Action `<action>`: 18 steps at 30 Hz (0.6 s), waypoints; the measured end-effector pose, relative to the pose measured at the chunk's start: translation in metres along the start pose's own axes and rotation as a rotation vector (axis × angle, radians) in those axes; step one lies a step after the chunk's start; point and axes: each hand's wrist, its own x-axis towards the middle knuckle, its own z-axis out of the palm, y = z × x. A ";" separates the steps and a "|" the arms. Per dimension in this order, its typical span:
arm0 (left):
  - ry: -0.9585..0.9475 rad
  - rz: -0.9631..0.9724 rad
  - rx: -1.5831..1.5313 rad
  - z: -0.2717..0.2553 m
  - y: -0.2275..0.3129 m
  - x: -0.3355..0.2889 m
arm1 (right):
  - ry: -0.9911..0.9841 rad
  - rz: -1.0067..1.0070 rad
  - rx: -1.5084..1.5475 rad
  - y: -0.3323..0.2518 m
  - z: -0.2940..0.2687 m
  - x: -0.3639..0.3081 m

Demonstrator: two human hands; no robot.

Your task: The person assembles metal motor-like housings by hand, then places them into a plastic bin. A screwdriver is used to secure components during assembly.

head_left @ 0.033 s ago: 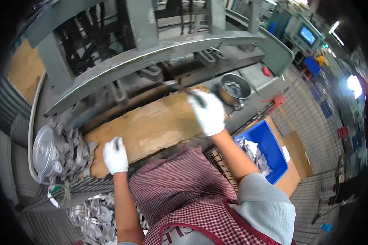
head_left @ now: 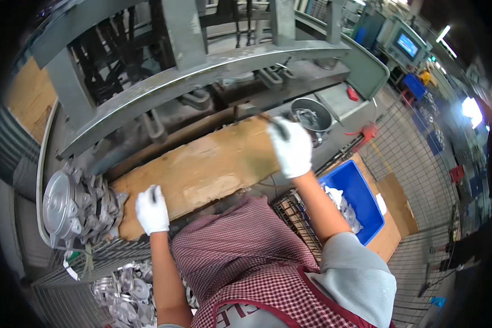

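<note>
My right hand (head_left: pixel 293 148), in a white glove with dark smudges, is closed around a tool with a dark shaft and a blocky grey end (head_left: pixel 243 111). Blur keeps its exact kind unclear. The tool is above the far right edge of a worn wooden board (head_left: pixel 202 158). Over the board's near left part is my left hand (head_left: pixel 152 211), also gloved, its fingers curled and dark at the tips. Whether anything is inside them is hidden. Left of that hand, silvery metal castings (head_left: pixel 82 205) stand stacked at the board's left end.
Behind the board runs a grey machine frame (head_left: pixel 213 59). A metal pot (head_left: pixel 329 124) with silvery pieces stands beyond my right hand. At right is a blue bin (head_left: pixel 375 210) partly filled with metal parts; loose castings (head_left: pixel 127 292) fill a wire cage at lower left.
My right hand has moved to the right with the tool, closer to the pot. My left hand stays at nearly the same place on the board. The view has shifted slightly.
</note>
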 end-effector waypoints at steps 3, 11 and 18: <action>-0.007 0.040 -0.012 0.008 0.014 0.002 | 0.071 0.201 -0.258 0.093 -0.054 0.005; -0.024 0.012 -0.022 0.006 0.010 0.002 | -0.023 0.235 -0.202 0.162 -0.083 0.016; -0.036 0.029 -0.077 0.012 0.018 0.004 | -0.050 0.410 -0.557 0.223 -0.102 -0.005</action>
